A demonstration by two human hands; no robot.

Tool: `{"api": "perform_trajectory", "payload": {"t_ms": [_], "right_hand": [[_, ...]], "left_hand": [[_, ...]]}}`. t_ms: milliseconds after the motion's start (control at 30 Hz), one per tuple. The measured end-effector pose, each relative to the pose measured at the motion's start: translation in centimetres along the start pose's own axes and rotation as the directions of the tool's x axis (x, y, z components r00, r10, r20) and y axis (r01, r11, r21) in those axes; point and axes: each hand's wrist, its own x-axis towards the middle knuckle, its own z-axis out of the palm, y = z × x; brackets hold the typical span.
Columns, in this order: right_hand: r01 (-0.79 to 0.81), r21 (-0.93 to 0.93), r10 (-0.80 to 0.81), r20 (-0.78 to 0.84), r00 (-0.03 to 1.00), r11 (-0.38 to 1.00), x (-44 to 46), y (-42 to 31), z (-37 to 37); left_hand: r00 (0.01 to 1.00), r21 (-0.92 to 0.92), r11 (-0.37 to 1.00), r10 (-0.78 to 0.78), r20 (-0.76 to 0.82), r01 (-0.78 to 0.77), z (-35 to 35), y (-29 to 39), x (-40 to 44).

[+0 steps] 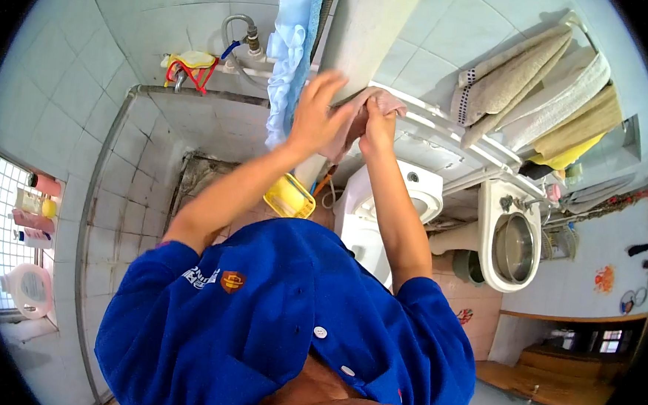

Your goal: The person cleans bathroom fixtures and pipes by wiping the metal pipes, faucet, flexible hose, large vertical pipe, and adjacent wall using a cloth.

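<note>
A dusty-pink cloth (352,122) hangs bunched in my right hand (378,131), whose fingers and thumb are closed on its upper edge. Just left of it, my left hand (316,120) is raised with fingers spread and slightly blurred. Its thumb side overlaps the cloth's edge in view; whether it touches I cannot tell. Behind both hands runs a thick white pipe (368,27). A light-blue ruffled curtain (284,59) hangs close by my left hand.
Below the hands are a yellow basket (290,196) and a white toilet (425,185). To the right stands a washbasin (487,261) with a metal bowl (514,247). Towels (514,73) hang on a rail at upper right. A tiled ledge (197,94) and bottles (29,288) are left.
</note>
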Motion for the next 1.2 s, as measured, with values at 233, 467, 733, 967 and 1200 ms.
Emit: {"api": "perform_trajectory", "payload": {"t_ms": [233, 467, 733, 967, 1200], "right_hand": [[-0.026, -0.115, 0.057, 0.274, 0.96, 0.993, -3.5, -1.8, -0.1], [0.19, -0.105, -0.148, 0.317, 0.937, 0.976, -3.9, -5.1, 1.0], [0.18, -0.254, -0.092, 0.323, 0.942, 0.95, -5.6, -2.5, 0.7], [0.372, -0.322, -0.318, 0.208, 0.925, 0.87, -5.0, -1.7, 2.4], [0.246, -0.522, 0.111, 0.561, 0.821, 0.816, -4.2, -2.1, 1.5]], "left_hand": [[0.812, -0.326, 0.743, -0.531, 0.242, 0.584, 0.6, -6.2, -6.0], [0.852, -0.408, 0.798, -0.517, -0.086, 0.443, -1.3, -1.8, 2.3], [0.737, 0.029, 0.75, -0.64, -0.216, 0.66, -0.3, -3.4, 0.4], [0.526, -0.632, 0.42, -0.85, -0.023, 0.651, 0.6, -4.9, 2.5], [0.839, -0.531, 0.737, -0.537, -0.087, 0.417, 2.1, -0.6, -1.3]]}}
